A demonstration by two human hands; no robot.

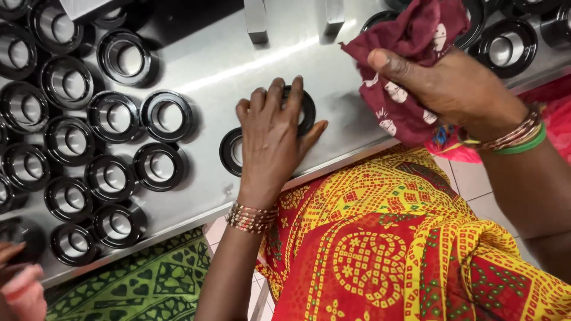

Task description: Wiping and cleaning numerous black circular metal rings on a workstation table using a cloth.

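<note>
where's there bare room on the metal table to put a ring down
Bare metal table lies between the left hand and the two metal blocks at the far edge, and between that hand and the maroon cloth in the right hand. The left side is crowded with black rings.

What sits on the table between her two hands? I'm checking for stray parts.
In the head view, only bare steel table lies between the left hand and the right hand holding the maroon cloth.
</note>
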